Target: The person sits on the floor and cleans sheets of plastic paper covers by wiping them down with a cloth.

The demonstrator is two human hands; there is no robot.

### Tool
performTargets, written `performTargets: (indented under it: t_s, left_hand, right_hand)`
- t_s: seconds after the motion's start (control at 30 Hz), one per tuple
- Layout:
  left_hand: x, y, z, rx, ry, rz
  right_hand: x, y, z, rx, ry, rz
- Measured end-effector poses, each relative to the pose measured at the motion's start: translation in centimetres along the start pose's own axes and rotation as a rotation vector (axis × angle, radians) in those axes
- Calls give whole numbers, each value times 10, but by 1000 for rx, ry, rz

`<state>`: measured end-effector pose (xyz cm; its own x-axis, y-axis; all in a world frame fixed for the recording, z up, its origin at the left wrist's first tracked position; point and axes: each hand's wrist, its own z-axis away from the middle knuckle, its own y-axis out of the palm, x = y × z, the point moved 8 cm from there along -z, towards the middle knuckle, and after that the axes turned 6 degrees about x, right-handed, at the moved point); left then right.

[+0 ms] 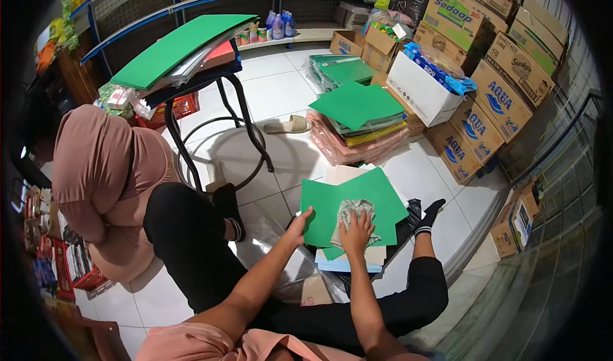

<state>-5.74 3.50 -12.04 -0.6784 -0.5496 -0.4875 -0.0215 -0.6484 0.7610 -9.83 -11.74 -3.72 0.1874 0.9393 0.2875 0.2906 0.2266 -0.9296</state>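
Observation:
In front of me, a green sheet of card (319, 198) lies on a low pile between my legs, over another green sheet turned at an angle. My left hand (300, 225) pinches its left edge, thumb on top. A crumpled pale patterned cloth (353, 209) rests on the green card. My right hand (356, 233) presses down on this cloth, its fingers bent over it. Beneath the green sheets, light blue and cream sheets (338, 264) stick out toward me, with a black surface partly showing under them.
Ahead stands a stack of green, yellow and pink sheets (361, 115), partly in plastic. A black-legged stool (246, 118) at left carries more green sheets (185, 45). Cardboard boxes (498, 102) line the right. A sandal (287, 126) lies on the tiles. Another person (105, 169) sits at left.

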Motion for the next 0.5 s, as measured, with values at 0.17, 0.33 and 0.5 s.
performTargets:
  t_s: [0.17, 0.33, 0.5]
  left_hand:
    - [2, 4, 4, -1, 10, 10]
    - [3, 9, 8, 24, -8, 16]
    - [16, 13, 21, -37, -14, 23]
  right_hand:
    - [3, -3, -2, 15, -2, 3]
    - [3, -3, -6, 47, 24, -20]
    - [-3, 1, -7, 59, 36, -37]
